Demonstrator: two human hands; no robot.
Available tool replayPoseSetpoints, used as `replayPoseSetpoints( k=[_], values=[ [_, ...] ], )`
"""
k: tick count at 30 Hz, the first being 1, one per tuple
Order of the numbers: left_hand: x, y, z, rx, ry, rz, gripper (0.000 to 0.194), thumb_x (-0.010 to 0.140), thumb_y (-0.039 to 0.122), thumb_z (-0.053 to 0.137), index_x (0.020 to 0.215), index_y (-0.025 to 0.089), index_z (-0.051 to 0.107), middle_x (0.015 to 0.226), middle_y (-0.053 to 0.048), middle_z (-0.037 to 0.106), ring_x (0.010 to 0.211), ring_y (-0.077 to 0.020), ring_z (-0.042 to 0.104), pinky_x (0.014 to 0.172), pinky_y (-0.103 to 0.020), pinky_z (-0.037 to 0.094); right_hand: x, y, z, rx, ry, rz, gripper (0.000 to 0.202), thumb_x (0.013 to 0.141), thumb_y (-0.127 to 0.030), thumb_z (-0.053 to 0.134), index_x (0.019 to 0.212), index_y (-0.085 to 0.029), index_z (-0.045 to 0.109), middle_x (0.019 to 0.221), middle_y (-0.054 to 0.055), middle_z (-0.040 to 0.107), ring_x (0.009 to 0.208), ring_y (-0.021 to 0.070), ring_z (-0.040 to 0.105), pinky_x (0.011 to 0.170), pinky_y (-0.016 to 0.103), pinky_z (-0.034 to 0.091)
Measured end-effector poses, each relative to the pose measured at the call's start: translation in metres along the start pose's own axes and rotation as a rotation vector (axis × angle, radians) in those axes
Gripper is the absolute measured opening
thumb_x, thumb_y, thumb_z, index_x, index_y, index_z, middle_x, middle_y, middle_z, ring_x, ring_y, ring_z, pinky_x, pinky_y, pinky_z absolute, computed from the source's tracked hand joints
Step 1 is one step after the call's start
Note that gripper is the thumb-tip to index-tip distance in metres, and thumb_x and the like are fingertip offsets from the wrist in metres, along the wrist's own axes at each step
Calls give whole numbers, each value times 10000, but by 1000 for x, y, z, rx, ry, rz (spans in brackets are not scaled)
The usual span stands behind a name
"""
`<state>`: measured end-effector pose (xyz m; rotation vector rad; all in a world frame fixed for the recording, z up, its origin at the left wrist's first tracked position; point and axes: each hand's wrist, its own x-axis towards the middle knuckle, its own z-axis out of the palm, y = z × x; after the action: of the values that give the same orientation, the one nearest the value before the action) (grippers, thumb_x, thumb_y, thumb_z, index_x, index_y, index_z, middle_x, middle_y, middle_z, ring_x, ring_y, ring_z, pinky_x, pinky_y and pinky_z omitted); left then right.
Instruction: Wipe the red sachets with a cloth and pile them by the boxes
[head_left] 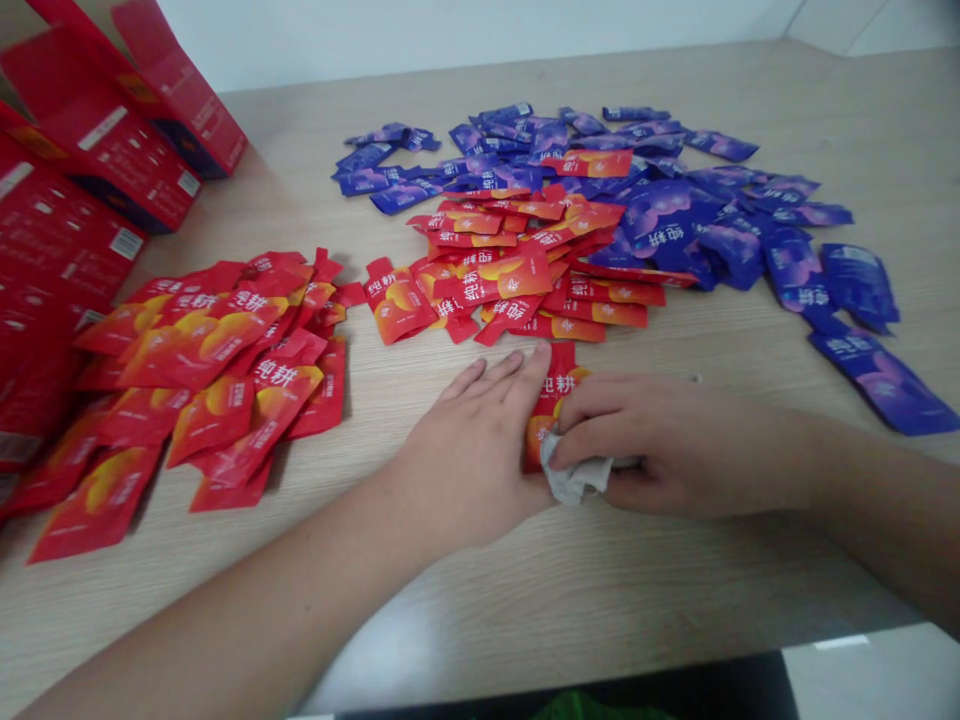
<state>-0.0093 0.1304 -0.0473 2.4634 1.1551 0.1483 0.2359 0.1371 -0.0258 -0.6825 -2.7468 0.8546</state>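
A red and orange pouch lies flat on the table between my two hands. My left hand rests palm down along its left side, fingers stretched out, index finger and thumb touching its edge. In the closed fingers of my right hand is a crumpled white tissue, pressed on the pouch's lower part. Right beyond my hands is a loose heap of red pouches, partly overlapping a wide heap of purple pouches.
Another pile of red pouches sits to the left, against several red boxes with raised flaps. A few purple pouches trail off to the right. The wooden table ends at a near edge and meets a white wall behind.
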Motion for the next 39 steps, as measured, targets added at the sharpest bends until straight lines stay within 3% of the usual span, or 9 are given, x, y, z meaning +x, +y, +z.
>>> replayPoseSetpoints(
  k=[7, 14, 20, 24, 28, 32, 34, 36, 39],
  values=[
    [3, 3, -3, -21, -14, -31, 1275, 827, 687, 886, 1759, 127, 220, 1806, -210, 320, 1664, -386, 360, 1384, -579, 263, 10, 18, 2, -143, 203, 116, 260, 908, -136, 744, 1142, -232, 805, 1168, 84, 776, 1066, 271, 728, 956, 408, 564],
    [-3, 3, 3, -66, 32, 14, 1490, 836, 587, 930, 1747, 82, -135, 1721, -327, 415, 1633, -420, 409, 1346, -642, 316, 15, 40, 3, -260, 335, 295, 197, 973, -243, 683, 1135, -233, 795, 1119, 96, 784, 1055, 299, 743, 920, 433, 587],
    [-7, 4, -2, 31, 35, 193, 968, 917, 648, 839, 1700, 243, 438, 1855, -214, 149, 1698, -524, 96, 1331, -727, 277, 10, 43, 4, -178, 568, 409, 158, 938, -259, 715, 1085, -286, 766, 1066, 47, 812, 987, 303, 757, 882, 452, 607],
    [-5, 7, -4, 35, -41, 311, 660, 996, 635, 750, 1520, 248, 642, 1758, -173, 429, 1667, -416, 343, 1366, -605, 307, 6, 43, 0, -104, 729, 523, 79, 1014, -326, 675, 1016, -297, 749, 931, 38, 798, 789, 285, 728, 685, 429, 590],
    [-5, 16, -4, 153, 6, 238, 239, 1085, 356, 636, 1187, 166, 738, 1685, -253, 494, 1588, -429, 481, 1286, -576, 452, 5, 40, -1, -85, 754, 530, 84, 1029, -357, 675, 1033, -304, 740, 958, 43, 795, 811, 289, 732, 694, 440, 601],
    [-10, 22, -10, 337, 32, 57, 502, 1020, 131, 582, 1520, 164, 563, 1738, -316, 385, 1123, -388, 808, 903, -523, 696, 4, 36, 1, -64, 793, 493, 61, 1003, -335, 703, 1042, -306, 739, 972, 40, 802, 830, 283, 737, 710, 442, 619],
    [-13, 19, -15, 361, 53, -25, 693, 992, 88, 555, 1654, 249, 426, 1790, -263, 319, 883, -309, 830, 724, -470, 706, 3, 34, 1, -53, 834, 465, 92, 986, -321, 706, 1064, -293, 744, 990, 50, 807, 847, 292, 743, 731, 461, 631],
    [-13, 13, -18, 299, 148, -41, 704, 1002, 84, 518, 1670, 275, 407, 1800, -203, 331, 984, -308, 820, 754, -448, 706, 2, 33, 1, -45, 856, 434, 118, 973, -310, 707, 1079, -277, 748, 1007, 66, 807, 866, 304, 749, 755, 485, 637],
    [-9, 5, -18, 111, 243, -12, 488, 1039, 116, 488, 1504, 229, 585, 1591, -150, 576, 1213, -290, 754, 918, -403, 679, 0, 31, 2, -45, 820, 402, 141, 967, -310, 711, 1098, -279, 750, 1023, 65, 797, 882, 301, 749, 782, 490, 632]
  ],
)
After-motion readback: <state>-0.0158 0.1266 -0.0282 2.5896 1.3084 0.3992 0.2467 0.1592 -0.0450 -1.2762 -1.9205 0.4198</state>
